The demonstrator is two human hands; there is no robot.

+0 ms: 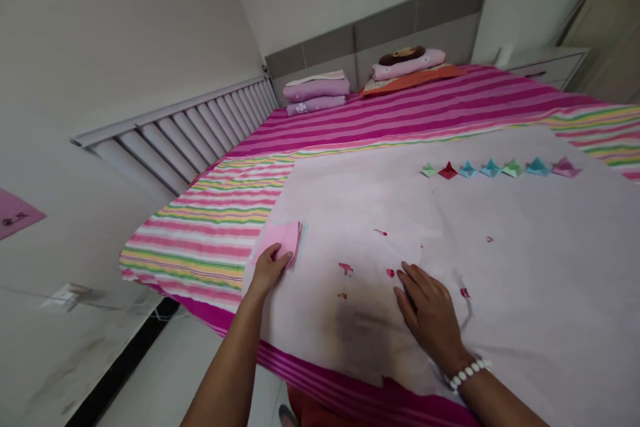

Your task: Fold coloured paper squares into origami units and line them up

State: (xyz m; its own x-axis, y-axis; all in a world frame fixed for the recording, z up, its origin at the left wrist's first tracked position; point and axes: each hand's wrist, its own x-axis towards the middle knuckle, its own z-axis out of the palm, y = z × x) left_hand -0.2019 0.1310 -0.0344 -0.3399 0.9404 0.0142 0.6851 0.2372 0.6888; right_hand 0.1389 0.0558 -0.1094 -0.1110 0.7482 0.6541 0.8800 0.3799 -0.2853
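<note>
At the left side of a large white sheet (320, 193) lies a stack of coloured square paper (283, 238), pink on top with bluish and darker edges showing. My left hand (270, 270) grips the near right corner of this stack, thumb along its edge and fingers bent over the top. Flat on the sheet rests my right hand (427, 303), fingers stretched out and holding nothing; a white bead bracelet (470, 373) circles its wrist. Just beyond its fingertips is a small red printed mark (390, 273). Small folded paper boats (490, 168) in green, red, blue and pink form a row at the sheet's far right.
The sheet covers a bed with a striped bedspread (210, 213). Folded purple bedding (317, 90) and a pillow pile (410, 70) sit by the headboard (380, 33). A white rail (175, 127) runs along the left. A bedside cabinet (550, 67) stands at the far right.
</note>
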